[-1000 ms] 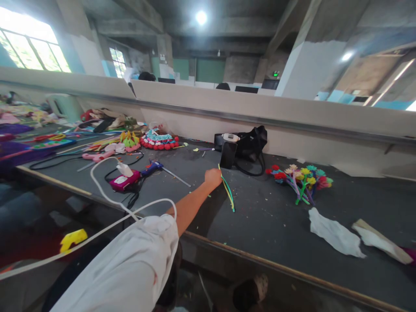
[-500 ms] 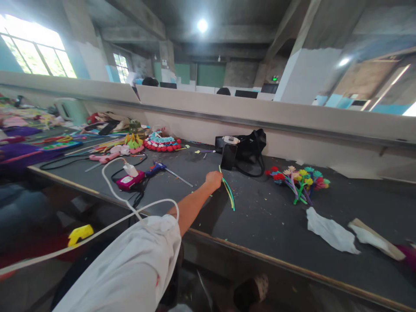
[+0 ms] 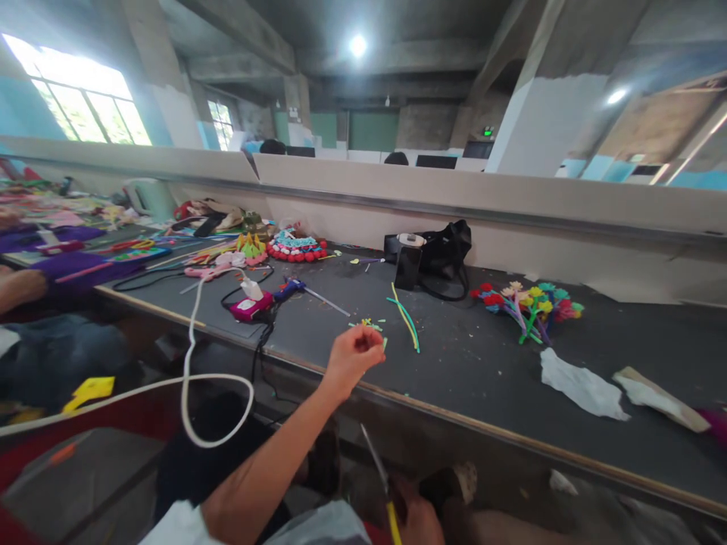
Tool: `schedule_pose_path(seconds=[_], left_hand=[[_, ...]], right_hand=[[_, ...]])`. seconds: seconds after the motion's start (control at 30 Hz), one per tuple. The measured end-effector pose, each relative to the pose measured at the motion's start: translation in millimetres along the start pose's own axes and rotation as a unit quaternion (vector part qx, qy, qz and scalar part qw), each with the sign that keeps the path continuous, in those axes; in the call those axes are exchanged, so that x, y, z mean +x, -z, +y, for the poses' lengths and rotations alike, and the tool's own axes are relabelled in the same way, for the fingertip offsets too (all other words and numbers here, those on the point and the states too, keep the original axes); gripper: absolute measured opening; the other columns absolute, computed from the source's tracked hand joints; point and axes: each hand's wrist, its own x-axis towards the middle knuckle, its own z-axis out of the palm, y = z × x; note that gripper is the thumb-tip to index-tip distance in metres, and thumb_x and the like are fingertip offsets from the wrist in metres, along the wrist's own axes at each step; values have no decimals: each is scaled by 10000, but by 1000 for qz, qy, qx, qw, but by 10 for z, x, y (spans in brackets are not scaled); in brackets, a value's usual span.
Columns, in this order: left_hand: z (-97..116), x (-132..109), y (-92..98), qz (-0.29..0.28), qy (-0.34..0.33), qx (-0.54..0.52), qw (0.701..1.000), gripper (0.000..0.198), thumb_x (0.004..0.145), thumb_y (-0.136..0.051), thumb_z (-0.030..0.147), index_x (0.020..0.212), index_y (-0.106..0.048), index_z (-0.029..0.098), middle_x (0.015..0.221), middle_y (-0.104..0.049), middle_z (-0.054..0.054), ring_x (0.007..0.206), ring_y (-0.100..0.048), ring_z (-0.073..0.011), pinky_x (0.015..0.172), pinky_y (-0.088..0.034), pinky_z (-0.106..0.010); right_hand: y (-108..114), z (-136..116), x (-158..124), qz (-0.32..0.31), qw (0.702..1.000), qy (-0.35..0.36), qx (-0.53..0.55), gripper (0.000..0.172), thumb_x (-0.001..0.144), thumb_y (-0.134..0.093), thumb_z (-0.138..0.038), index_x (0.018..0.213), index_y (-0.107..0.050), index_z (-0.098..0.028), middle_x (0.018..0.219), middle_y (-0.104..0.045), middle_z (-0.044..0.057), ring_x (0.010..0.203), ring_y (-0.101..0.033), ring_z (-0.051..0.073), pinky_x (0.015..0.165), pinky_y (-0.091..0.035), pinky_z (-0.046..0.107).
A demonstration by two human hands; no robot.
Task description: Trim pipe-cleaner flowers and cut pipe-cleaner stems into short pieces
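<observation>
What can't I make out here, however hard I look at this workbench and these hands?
All in the head view:
Left hand: curled as it is, it hides whether anything is pinched inside.
Yellow-handled tool in the right hand: the bottom edge cuts off its lower end.
Black bag: a dark upright object in front hides part of it.
Heads beyond the partition: it hides everything below them.
Far-left clutter: too blurred to name.

Window point(image 3: 85, 98) glaring, ceiling lamp point(image 3: 358, 46) haloed, edges stretched
</observation>
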Motion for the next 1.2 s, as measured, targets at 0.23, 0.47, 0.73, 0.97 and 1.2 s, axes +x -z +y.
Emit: schedule_pose_path(seconds=[0.23,0.47,0.73,0.97,1.2], left_hand=[[-77,-1140,130,-113,204,-414,880,242,682,-707,153,768,-481,172,591,-558,55,494,-592,-104,553,-436,-217],[-37,-1414,55,-162,276,-479,818,333,596,-742,108,779,-473,177,608,-590,47,456,-554,-93,495,-465,-218],[-93,-1543,95,-188,318,-474,799,317,604,-750,185,798,-499,174,612,-620,17,451,-586,-126,469,-476,-240],[-155,-1522,144,-211,275,-335,876,213,639,-743,222,745,-573,152,582,-597,26,494,-555,-102,492,-426,-208],[-92,-1562,139,-206,217,-213,930,153,724,-689,284,762,-643,143,602,-581,23,533,-513,-98,517,-382,-208]], right_hand=[[309,-420,36,191,956,-2,223,485,808,-607,-573,1060,-689,-167,774,-726,55,653,-686,196,628,-557,254],[705,-852,33,145,944,112,275,501,810,-697,-361,1267,-573,-199,965,-730,75,864,-701,216,749,-577,281],[718,-957,9,91,954,151,243,309,824,-654,-297,1126,-621,-237,803,-693,-15,630,-678,132,623,-555,185],[758,-1025,37,84,959,78,261,338,770,-674,-381,1063,-651,-214,725,-679,-16,606,-633,139,599,-528,191],[826,-929,50,82,971,61,214,355,777,-661,-358,1088,-614,-194,712,-675,-14,577,-623,139,563,-519,196]])
